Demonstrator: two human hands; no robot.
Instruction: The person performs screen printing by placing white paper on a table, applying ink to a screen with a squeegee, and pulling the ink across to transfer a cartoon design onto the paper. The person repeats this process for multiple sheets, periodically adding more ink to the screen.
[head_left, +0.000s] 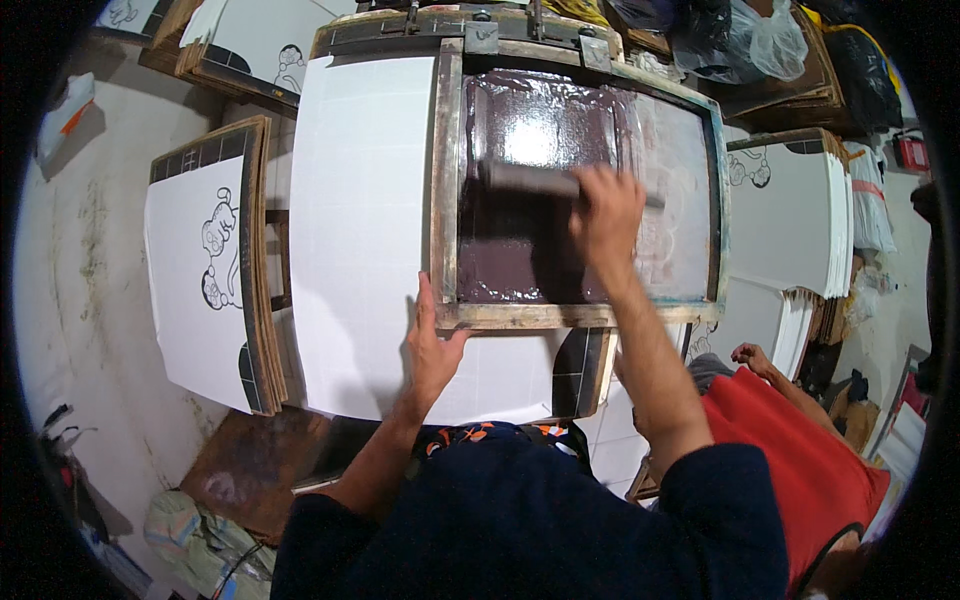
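Note:
A wooden-framed printing screen (447,190) lies over a large white sheet (365,200). Wet dark brown ink (535,130) coats much of its mesh, while the right part of the mesh looks pale. My right hand (610,215) is closed around a long squeegee (525,180), held crosswise over the screen and slightly blurred. At the frame's lower left corner rests my left hand (435,345), fingers stretched along the left side and thumb near the bottom edge. It holds no tool.
Metal hinge clamps (482,38) join the screen to a bar at the back. Printed sheets on boards (200,265) stand at left, with a stack of sheets (790,220) at right. Another person in a red top (785,465) is close by at lower right. Plastic bags (765,45) lie at back right.

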